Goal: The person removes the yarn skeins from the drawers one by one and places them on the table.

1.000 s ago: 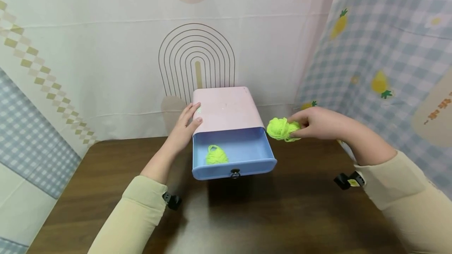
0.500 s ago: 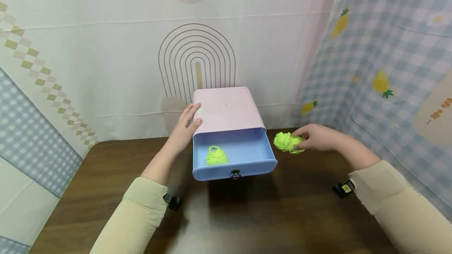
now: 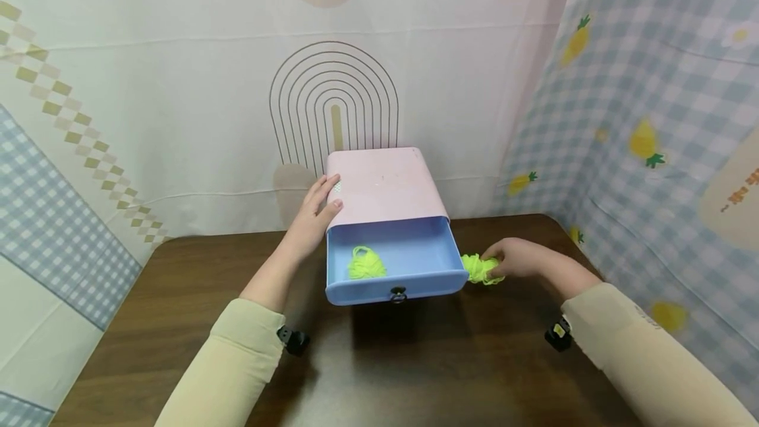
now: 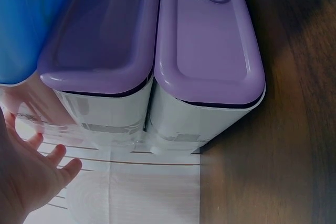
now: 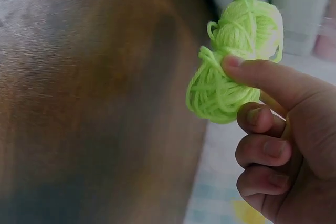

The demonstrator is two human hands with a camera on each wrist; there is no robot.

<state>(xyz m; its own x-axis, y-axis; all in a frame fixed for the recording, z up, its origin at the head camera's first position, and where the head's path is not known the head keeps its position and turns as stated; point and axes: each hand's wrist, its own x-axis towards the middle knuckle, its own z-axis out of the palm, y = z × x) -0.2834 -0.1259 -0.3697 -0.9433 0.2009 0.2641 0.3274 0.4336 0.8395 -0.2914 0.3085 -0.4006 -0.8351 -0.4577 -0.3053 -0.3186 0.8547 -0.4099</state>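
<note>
My right hand point(image 3: 518, 259) pinches a bundle of neon yellow-green yarn point(image 3: 479, 269) between thumb and fingers, just right of the pulled-out blue drawer point(image 3: 409, 242). In the right wrist view the thumb presses the middle of the yarn bundle point(image 5: 226, 85), and the other fingers curl beneath. A second yarn bundle point(image 3: 366, 263) of the same colour lies inside the drawer at the front left. With relaxed fingers, my left hand point(image 3: 309, 219) rests on the left edge of the pink top point(image 3: 385, 186) of the drawer unit.
Below the blue drawer, the left wrist view shows two purple drawer fronts point(image 4: 210, 40) with ring pulls. The unit stands on a dark wooden table point(image 3: 237, 275) near its back edge. A white printed curtain point(image 3: 207, 104) hangs behind, and a blue checked curtain point(image 3: 640, 84) at the right.
My right hand has lowered with the yarn bundle, from beside the drawer's back part to beside its front right corner. My left hand has stayed on the pink top.
</note>
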